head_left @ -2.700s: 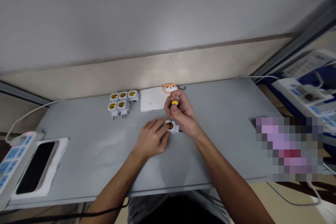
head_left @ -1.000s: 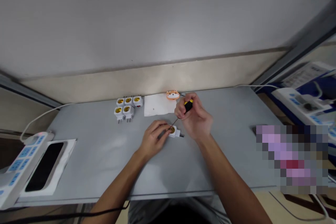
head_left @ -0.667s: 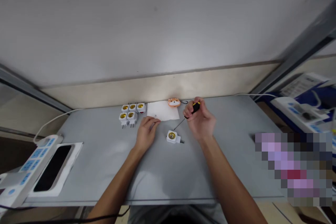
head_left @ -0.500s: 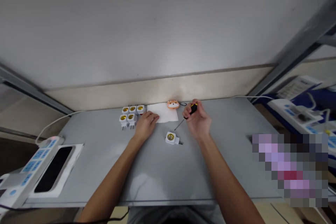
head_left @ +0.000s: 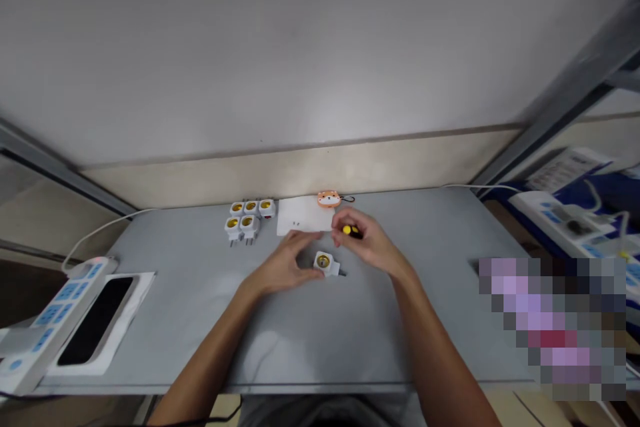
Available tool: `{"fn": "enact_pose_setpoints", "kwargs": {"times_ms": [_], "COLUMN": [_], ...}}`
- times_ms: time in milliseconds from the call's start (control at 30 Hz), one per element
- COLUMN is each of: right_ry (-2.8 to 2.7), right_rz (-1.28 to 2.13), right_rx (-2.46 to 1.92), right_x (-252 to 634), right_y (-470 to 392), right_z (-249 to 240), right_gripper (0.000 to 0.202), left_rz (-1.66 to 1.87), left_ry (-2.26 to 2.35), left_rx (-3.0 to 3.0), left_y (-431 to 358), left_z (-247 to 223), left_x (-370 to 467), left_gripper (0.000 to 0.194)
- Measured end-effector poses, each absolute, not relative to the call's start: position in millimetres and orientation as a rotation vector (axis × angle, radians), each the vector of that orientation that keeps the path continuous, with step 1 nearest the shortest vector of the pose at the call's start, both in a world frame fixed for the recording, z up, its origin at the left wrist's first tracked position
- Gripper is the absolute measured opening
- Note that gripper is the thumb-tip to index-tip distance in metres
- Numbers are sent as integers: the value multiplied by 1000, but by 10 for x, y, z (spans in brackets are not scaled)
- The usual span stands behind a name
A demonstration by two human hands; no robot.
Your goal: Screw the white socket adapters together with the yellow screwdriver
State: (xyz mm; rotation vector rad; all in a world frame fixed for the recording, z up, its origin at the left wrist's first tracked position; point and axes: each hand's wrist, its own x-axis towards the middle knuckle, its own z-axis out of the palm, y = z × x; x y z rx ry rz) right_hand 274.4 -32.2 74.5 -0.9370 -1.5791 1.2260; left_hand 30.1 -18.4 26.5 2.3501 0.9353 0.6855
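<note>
A white plug-in lamp socket (head_left: 327, 264) with a brass-coloured inside lies on the grey table, its prongs pointing right. My left hand (head_left: 286, 263) is open just left of it, thumb and fingers spread around its near and far sides. The thumb tip is at the socket's edge; whether it touches I cannot tell. My right hand (head_left: 364, 237) is closed around a screwdriver (head_left: 353, 231) with a yellow and black handle, above and right of the socket. The screwdriver's shaft is hidden. On a white paper sheet (head_left: 311, 212) behind lie small metal bits, likely screws (head_left: 296, 223).
Several similar lamp sockets (head_left: 249, 221) stand grouped at the back left. An orange animal-face case (head_left: 329, 199) sits by the wall. At left are a phone (head_left: 99, 320) on white paper and a power strip (head_left: 65, 313). Another power strip (head_left: 563, 213) and a pixelated area are at right.
My left hand has left the paper and come down to the lamp socket, opening. My right hand has moved left and turned the screwdriver. The small metal bits on the paper are now uncovered.
</note>
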Motion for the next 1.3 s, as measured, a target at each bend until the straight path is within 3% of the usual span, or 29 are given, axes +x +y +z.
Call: {"fn": "enact_pose_setpoints", "kwargs": {"times_ms": [33, 100, 167, 233, 433, 600, 800, 1033, 1167, 1300], "right_ry": [-1681, -1892, -2030, -2106, -2227, -2095, -1874, -1882, -1716, -1586], "right_rz": [1246, 1232, 1167, 1085, 892, 935, 484, 495, 415, 373], "right_rx": [-992, -1106, -1160, -1183, -1320, -1252, -1575, -1516, -1485, -1461], "right_x": [2738, 2693, 2621, 2549, 2475, 2531, 2502, 2482, 2546, 2637], "right_y": [-369, -443, -483, -498, -516, -440, -146, -127, -176, -145], "right_z": [789, 847, 856, 827, 762, 741, 322, 204, 341, 354], "right_gripper": [9, 3, 14, 21, 32, 24, 25, 29, 22, 19], "left_rz": [661, 687, 748, 784, 817, 808, 790, 855, 1012, 1157], "left_ry": [867, 867, 959, 1029, 1029, 1119, 1104, 1036, 1087, 1321], "left_rx": [2332, 2284, 2258, 2261, 2296, 2326, 2311, 2287, 2215, 2054], "left_y": [-245, -322, -345, -340, -334, -341, -340, -330, -304, -287], "left_z": [244, 173, 95, 41, 33, 50, 57, 73, 95, 46], "left_x": [329, 384, 421, 434, 424, 416, 380, 359, 329, 253], "left_gripper": [67, 42, 23, 19, 21, 24, 28, 44, 18, 49]}}
